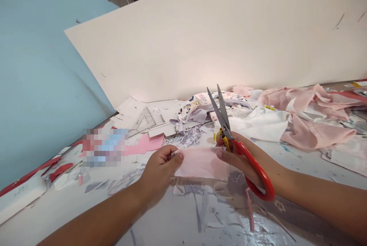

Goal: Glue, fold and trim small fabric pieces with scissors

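Observation:
A small pale pink rectangle of fabric (202,164) is stretched between my two hands above the table. My left hand (162,165) pinches its left edge between thumb and fingers. At the other end, the thumb of my right hand (243,154) presses the fabric's upper right corner. That same hand also carries a pair of scissors (226,127) with red handles, a loop hanging over the hand. The blades point up and away, slightly apart, with no cloth between them. Yellow material shows near the scissors' pivot; the right fingers behind it are partly hidden.
White and pink cloth (304,123) lies heaped at the right, with floral fabric (197,102) at the back. A clear set square (146,120), pink paper (146,143) and thin offcuts (186,137) lie left of centre. A cream panel (218,36) stands behind the table.

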The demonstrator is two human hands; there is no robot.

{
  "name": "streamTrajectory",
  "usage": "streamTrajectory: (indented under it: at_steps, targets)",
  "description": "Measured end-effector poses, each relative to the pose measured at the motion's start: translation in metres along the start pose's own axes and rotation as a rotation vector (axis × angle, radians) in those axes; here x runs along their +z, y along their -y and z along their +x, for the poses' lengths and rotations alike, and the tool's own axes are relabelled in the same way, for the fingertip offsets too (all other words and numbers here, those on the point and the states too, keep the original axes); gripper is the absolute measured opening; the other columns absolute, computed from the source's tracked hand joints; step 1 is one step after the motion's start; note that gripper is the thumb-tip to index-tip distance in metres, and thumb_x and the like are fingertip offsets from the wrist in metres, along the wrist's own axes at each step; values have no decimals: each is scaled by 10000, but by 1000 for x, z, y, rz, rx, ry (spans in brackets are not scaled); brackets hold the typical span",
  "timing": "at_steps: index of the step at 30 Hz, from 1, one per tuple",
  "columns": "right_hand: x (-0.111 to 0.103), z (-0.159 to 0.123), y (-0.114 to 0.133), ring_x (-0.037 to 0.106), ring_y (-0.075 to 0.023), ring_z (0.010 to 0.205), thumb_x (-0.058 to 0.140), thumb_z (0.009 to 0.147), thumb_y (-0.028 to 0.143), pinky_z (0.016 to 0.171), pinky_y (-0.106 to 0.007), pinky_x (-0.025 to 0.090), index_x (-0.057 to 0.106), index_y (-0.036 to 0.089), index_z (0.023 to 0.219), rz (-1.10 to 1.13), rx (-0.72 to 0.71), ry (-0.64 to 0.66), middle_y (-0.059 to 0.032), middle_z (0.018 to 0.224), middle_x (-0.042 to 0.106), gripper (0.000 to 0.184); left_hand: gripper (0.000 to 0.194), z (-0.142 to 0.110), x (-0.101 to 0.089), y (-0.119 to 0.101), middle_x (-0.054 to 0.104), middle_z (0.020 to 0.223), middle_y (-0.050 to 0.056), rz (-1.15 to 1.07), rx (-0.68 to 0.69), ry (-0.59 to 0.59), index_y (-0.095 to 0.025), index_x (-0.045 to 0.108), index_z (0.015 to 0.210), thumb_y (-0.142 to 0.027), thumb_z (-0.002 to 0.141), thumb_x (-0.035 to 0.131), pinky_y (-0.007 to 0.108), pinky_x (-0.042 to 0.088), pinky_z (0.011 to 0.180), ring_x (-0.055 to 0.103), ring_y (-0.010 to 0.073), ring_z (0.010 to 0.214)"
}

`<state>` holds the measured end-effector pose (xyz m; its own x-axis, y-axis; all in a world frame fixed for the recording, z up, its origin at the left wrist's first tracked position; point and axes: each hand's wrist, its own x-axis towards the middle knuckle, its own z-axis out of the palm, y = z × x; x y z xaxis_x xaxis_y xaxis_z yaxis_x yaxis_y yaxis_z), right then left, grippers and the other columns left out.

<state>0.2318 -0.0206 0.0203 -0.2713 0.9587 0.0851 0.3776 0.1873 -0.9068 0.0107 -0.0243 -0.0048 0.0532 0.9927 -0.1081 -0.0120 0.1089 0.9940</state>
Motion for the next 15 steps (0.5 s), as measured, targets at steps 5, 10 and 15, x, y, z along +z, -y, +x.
streamTrajectory:
  at_steps: [5, 10, 15]
  targets:
    - [5, 1, 1, 497, -160, 616, 483, 769, 311, 464, -259, 407, 450, 244, 861, -31, 78, -33, 8, 708, 514, 118, 179, -3, 2, -3, 354, 533, -66, -63, -75, 57, -194, 504, 653, -316, 673, 635, 213, 403, 398, 358, 67, 437]
    - [8, 0, -4, 466, -139, 546, 489, 761, 291, 435, -247, 396, 464, 248, 844, -29, 65, -68, 21, 658, 502, 97, 147, -3, 2, -4, 450, 556, -50, -70, -91, 135, -197, 516, 706, -306, 697, 614, 246, 427, 405, 410, 81, 431]
    - [9, -2, -5, 454, -134, 543, 490, 772, 291, 456, -253, 400, 456, 249, 855, -22, 51, -65, 26, 655, 496, 99, 216, -1, 2, -2, 377, 512, -67, -6, -21, 26, -186, 490, 631, -345, 711, 611, 189, 359, 358, 341, 55, 404]
